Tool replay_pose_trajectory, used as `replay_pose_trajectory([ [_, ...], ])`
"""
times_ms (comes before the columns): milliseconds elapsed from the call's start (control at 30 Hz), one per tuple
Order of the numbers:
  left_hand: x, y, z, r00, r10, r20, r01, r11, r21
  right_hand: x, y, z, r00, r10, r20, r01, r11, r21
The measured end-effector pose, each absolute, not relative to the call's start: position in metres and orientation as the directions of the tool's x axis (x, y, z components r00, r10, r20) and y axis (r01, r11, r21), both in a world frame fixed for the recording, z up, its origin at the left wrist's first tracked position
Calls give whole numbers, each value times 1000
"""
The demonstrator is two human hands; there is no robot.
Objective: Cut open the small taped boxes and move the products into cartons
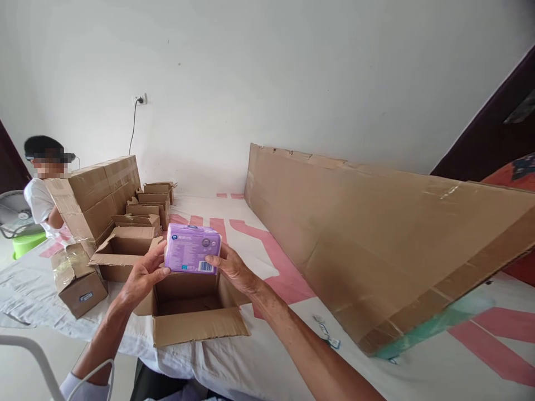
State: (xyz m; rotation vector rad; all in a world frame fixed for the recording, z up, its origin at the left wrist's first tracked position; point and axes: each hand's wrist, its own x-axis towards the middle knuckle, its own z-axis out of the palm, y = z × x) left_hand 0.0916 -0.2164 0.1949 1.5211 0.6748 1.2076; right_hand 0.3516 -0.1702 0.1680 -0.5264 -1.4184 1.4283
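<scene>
A purple plastic-wrapped pack (192,249) with printed text and a barcode is held up between both hands. My left hand (146,273) grips its left edge, thumb in front. On the right edge, my right hand (234,267) presses its thumb on the front near the barcode. Just below the pack stands an open cardboard box (200,328), its front flap folded outward. The part of its inside that shows holds nothing I can make out.
Several open cartons (125,245) run back in a row, beside stacked closed cartons (94,192). A smaller taped box (79,284) sits at left. A large cardboard sheet (376,239) stands along the right. Another person (42,195) is at far left, near a fan (16,214).
</scene>
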Motion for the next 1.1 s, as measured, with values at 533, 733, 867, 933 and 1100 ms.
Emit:
replay_pose_trajectory([
  [533,105,-264,161,623,780,-57,726,-548,415,400,-165,155,-61,958,281,-392,236,-889],
  [733,109,-275,165,758,651,23,593,-704,392,399,-160,152,-29,951,309,-357,279,-891],
  [867,113,-284,168,770,637,-38,626,-743,239,398,-154,145,-8,953,304,-259,291,-921],
  [933,116,-286,170,770,632,-88,635,-746,201,397,-152,142,0,958,285,-218,278,-935],
  [1100,123,-287,170,825,557,-94,561,-786,261,389,-153,149,-96,967,235,-225,209,-952],
])
